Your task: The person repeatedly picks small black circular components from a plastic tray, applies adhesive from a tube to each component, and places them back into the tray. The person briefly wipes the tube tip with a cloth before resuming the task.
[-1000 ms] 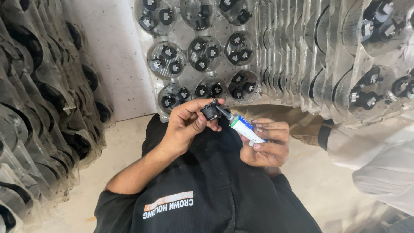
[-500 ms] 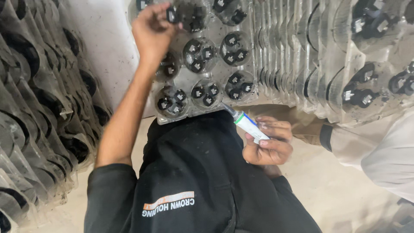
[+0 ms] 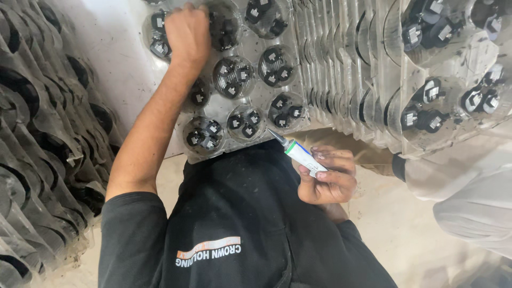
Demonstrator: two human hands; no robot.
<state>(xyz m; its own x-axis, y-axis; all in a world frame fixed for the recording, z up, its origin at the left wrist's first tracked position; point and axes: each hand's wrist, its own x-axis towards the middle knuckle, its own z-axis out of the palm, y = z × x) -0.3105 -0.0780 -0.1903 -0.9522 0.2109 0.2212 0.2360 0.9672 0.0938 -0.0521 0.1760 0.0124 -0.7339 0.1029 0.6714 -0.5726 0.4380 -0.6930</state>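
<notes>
My left hand (image 3: 186, 33) reaches up to a clear plastic tray (image 3: 314, 114) of round wells holding small black parts (image 3: 233, 77). Its fingers curl down over one well near the tray's top left, and what lies under them is hidden. Low and to the right, in front of my black shirt, my right hand (image 3: 328, 178) grips a small white glue tube (image 3: 298, 153) with a green and blue band. The tube's thin nozzle points up-left toward the tray's lower edge without touching it.
Stacks of clear plastic trays with dark recesses (image 3: 37, 133) stand along the left. More trays filled with black parts (image 3: 437, 101) lean at the right. Another person's white sleeve (image 3: 469, 186) with a dark cuff lies at the right. Pale floor (image 3: 384, 224) shows below.
My left hand held a small black part next to the tube tip, then rose up and left to the tray and now presses over a well. The right hand stayed put.
</notes>
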